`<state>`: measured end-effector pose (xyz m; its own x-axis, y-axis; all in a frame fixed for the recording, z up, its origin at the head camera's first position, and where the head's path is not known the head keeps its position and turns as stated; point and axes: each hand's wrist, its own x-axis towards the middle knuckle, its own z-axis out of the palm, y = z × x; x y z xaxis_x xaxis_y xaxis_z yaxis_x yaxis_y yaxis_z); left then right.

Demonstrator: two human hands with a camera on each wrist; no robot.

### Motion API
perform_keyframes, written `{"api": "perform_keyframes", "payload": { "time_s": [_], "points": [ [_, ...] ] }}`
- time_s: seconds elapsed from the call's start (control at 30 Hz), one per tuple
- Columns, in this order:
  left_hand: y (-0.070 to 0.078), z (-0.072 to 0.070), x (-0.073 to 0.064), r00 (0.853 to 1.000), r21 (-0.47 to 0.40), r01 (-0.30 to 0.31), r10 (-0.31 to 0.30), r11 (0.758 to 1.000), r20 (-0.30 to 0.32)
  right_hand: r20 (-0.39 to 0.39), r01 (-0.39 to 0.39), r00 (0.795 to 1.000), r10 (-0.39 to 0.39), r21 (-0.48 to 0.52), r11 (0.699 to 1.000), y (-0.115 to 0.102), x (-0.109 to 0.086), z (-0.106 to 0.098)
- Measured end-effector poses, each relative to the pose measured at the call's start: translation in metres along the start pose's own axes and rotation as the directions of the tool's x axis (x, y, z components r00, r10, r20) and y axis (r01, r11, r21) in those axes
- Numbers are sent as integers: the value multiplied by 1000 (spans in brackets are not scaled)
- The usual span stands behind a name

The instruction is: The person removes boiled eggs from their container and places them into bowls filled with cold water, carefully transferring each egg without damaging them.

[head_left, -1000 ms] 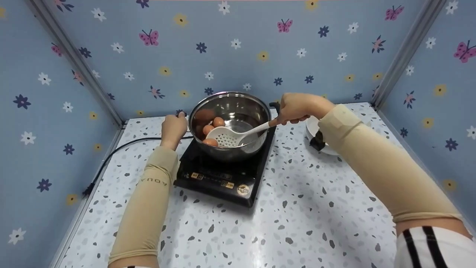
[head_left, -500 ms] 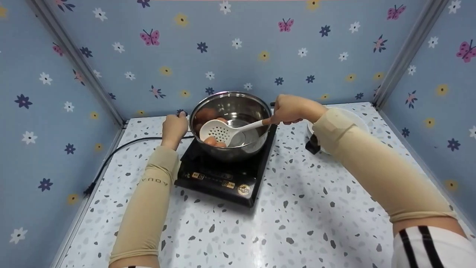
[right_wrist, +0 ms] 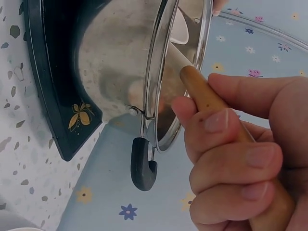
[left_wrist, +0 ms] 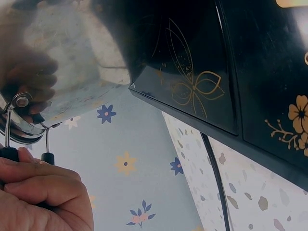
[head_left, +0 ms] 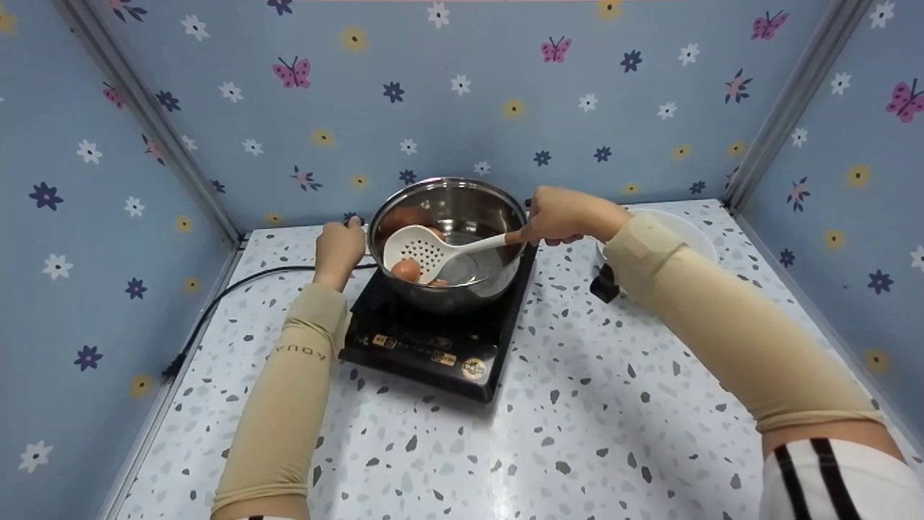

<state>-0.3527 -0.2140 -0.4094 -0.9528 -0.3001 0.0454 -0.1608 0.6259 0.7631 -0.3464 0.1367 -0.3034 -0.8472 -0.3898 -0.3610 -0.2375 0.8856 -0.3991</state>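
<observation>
Steel pot (head_left: 447, 297) on the black cooker (head_left: 419, 372), close to the back edge of the worktop (head_left: 577, 433); white dish (head_left: 684, 225) toward the back right corner, sleeve (head_left: 729, 347) partly across it. Left hand (head_left: 339, 251) grips a pot handle (left_wrist: 47, 158); right hand (head_left: 561, 215) clasps the skimmer (head_left: 473, 247), white, perforated, wooden-handled, dipping into the pot by an egg (head_left: 406, 271), long axis crosswise, head leftward.

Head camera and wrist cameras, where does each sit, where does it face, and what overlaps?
Head: worn on the head, facing forward and down at the pot and cooker; left hand, right hand and forearms show.
Left wrist: worn there, facing the pot's side and cooker; left hand on a pot handle.
Right wrist: worn there, facing the pot's other side; right hand gripping the spoon, maybe a left fingertip.
Shared by both wrist views: pot and cooker.
</observation>
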Motion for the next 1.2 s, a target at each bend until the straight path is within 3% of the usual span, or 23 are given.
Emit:
{"api": "perform_keyframes", "payload": {
  "time_s": [0.37, 0.63, 1.2],
  "points": [
    [0, -3, 1, 999, 1, 14, -14, 1000, 44, 127, -24, 992, 15, 73, 997, 10, -7, -8],
    [0, -4, 2, 999, 10, -16, 16, 1000, 43, 195, -38, 981, -2, 201, 979, 30, -11, -11],
    [0, -4, 2, 999, 20, -15, 14, 1000, 38, 172, -77, 985, 26, 299, 951, 54, -19, -14]
  ]
}}
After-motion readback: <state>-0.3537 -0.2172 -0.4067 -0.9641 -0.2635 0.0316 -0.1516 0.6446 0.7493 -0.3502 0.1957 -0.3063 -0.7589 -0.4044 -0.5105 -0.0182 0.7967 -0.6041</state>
